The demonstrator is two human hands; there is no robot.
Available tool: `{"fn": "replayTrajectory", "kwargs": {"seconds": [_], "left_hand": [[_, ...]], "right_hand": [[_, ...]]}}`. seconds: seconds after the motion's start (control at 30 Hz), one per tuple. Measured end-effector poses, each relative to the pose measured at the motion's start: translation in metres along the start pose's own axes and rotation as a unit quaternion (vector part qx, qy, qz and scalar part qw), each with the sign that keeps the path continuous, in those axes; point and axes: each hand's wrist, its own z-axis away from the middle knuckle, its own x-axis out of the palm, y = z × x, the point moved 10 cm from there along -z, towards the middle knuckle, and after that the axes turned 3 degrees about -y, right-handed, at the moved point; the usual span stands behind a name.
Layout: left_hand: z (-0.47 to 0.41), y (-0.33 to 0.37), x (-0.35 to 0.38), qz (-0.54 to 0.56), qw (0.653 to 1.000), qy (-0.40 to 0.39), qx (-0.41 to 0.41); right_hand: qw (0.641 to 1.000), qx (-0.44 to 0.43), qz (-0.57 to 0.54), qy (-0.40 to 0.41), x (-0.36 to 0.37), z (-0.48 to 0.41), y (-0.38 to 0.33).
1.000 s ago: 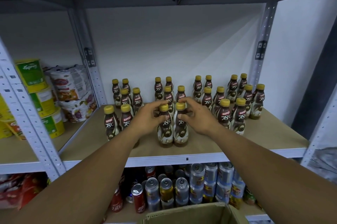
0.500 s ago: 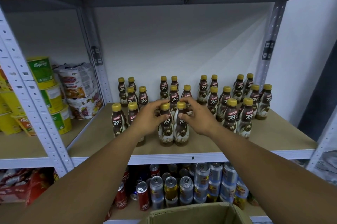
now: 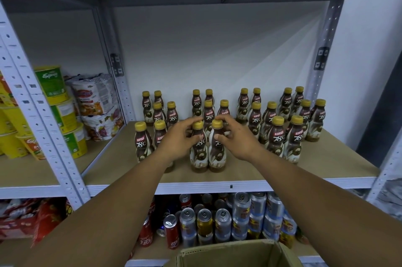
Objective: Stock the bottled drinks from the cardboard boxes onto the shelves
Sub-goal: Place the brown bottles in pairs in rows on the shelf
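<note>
Left hand [image 3: 177, 139] gripping left front bottle [image 3: 199, 155], right hand [image 3: 240, 137] gripping right front bottle [image 3: 217, 155], labels part-hidden, cardboard box [image 3: 228, 254] cropped

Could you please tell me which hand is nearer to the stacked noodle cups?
Left. The left hand grips a front Kopiko bottle, right of the noodle cups; the right hand holds the neighbouring bottle, farther right.

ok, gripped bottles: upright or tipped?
Upright. The left bottle and right bottle stand on their bases on the shelf, caps up; left hand and right hand grip one each.
</note>
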Motion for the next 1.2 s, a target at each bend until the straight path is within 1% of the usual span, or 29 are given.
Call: {"fn": "replayTrajectory", "kwargs": {"seconds": [0.73, 1.2], "left_hand": [[0.0019, 0.0001, 0.0025, 0.039, 0.999, -0.015, -0.008], [0.0025, 0.0003, 0.0014, 0.016, 0.999, -0.029, -0.015]], "right_hand": [[1.000, 0.010, -0.017, 0.003, -0.0012, 0.0034, 0.0019], [1.000, 0.008, -0.021, 0.008, -0.0024, 0.0055, 0.0010]]}}
